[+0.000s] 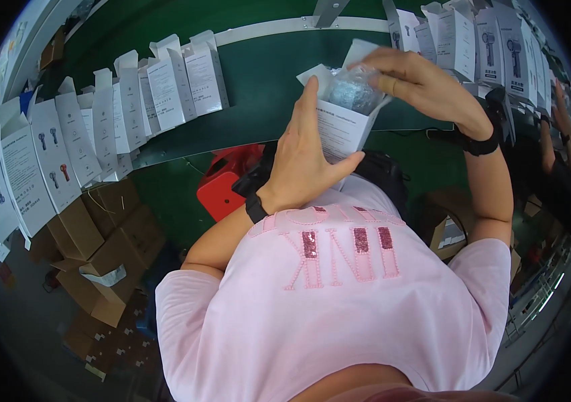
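In front of my chest, at the table edge, an open white cardboard box (344,130) stands with its flaps up. My left hand (309,147) holds the box from its left side, fingers reaching up along it and thumb across its lower front. A clear bubble-wrapped item (354,94) fills the opening, its top bulging above the rim. My right hand (414,80) is over the top of the box, its bent fingers on the bubble wrap and next to a raised flap. What the wrap contains cannot be made out.
Open white boxes (165,87) line the green table (259,74) on the left, and more printed boxes (493,50) stand at right. Below are a red stool (222,191) and brown cartons (108,234). Another person's arm (560,124) shows at the far right.
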Demonstrator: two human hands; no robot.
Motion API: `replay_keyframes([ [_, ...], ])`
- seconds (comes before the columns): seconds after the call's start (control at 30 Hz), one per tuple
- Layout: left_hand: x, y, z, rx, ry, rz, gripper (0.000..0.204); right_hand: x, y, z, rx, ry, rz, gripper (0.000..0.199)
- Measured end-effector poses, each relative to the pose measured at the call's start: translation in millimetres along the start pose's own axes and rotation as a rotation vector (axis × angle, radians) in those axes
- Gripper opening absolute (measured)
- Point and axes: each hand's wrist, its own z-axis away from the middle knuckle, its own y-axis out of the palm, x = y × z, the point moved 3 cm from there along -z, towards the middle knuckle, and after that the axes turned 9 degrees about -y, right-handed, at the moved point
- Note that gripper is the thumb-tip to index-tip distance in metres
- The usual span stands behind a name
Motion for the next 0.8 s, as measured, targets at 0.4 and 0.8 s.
replay_keyframes([
  [0.4,94,-35,-3,-0.041,-0.241,1.096,0.059,-53,-37,-43,-0.529,-0.128,0.084,0.029],
  [0.8,64,-61,-5,-0.043,-0.278,0.852,0.071,-205,111,-60,-0.224,0.254,0.563,0.029],
])
